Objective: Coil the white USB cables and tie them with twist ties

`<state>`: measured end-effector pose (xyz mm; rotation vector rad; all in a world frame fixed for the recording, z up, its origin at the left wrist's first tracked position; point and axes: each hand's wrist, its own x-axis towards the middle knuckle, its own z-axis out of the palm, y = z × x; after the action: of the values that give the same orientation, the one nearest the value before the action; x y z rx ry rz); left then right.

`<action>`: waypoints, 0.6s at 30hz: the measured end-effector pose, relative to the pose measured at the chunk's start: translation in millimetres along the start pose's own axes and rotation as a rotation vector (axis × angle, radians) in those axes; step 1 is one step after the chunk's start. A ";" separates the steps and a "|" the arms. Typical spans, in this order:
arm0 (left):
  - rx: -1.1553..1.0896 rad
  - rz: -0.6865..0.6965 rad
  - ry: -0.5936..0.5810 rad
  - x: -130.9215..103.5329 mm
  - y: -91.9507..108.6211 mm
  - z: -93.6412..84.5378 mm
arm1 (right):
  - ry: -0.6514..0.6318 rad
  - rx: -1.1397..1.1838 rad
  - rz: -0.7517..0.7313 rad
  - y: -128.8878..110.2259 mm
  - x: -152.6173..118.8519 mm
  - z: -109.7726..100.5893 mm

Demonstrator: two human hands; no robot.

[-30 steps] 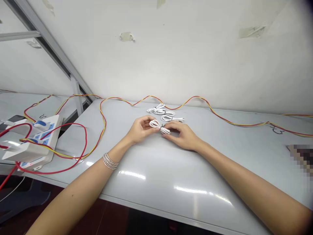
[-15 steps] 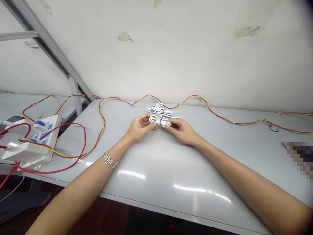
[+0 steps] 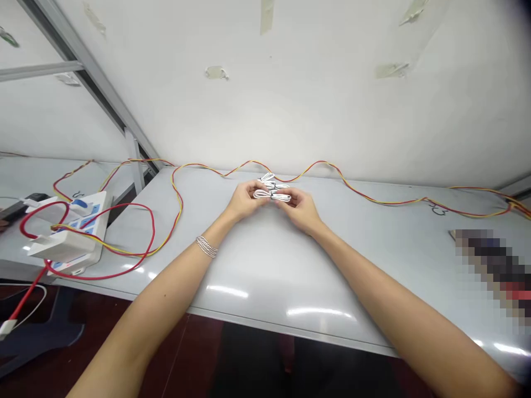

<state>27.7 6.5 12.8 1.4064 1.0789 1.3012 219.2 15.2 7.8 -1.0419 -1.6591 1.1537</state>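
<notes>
A coiled white cable (image 3: 265, 194) with a dark tie round its middle is pinched between both hands. My left hand (image 3: 245, 200) closes on its left part, thumb in front and fingers behind. My right hand (image 3: 301, 208) grips the right end near the tie. Just behind lie more tied white cable bundles (image 3: 267, 177) on the grey table (image 3: 265, 265), partly covered by the held one and my fingers. A silver bracelet (image 3: 206, 246) circles my left wrist.
Along the wall runs a red and yellow wire (image 3: 199, 165), looping down at the left. A white power strip (image 3: 97, 243) with plugged adapters sits at the left edge. A blurred-out item (image 3: 493, 265) lies at the right. Metal framing (image 3: 99, 99) slants at the upper left.
Both hands have shifted slightly away from me with the white cable, nearer the bundles behind. The camera view has moved a little, so the power strip and blurred item show more fully.
</notes>
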 end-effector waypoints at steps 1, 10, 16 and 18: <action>-0.001 0.014 -0.008 -2.3 -2.0 -0.5 | 0.017 -0.010 -0.041 2.0 -1.0 1.7; -0.043 -0.005 0.025 -16.7 -1.2 3.2 | 0.034 -0.210 -0.167 1.3 -10.0 6.1; -0.193 -0.058 0.066 -17.1 -2.8 7.0 | -0.029 -0.230 -0.284 1.2 -10.1 6.5; -0.174 -0.055 0.024 -17.9 -2.7 7.1 | -0.007 -0.262 -0.356 1.2 -10.9 6.6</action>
<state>33.6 -10.8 6.3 1.2269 0.9883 1.3421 216.5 3.5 3.2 -0.8514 -1.9428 0.7225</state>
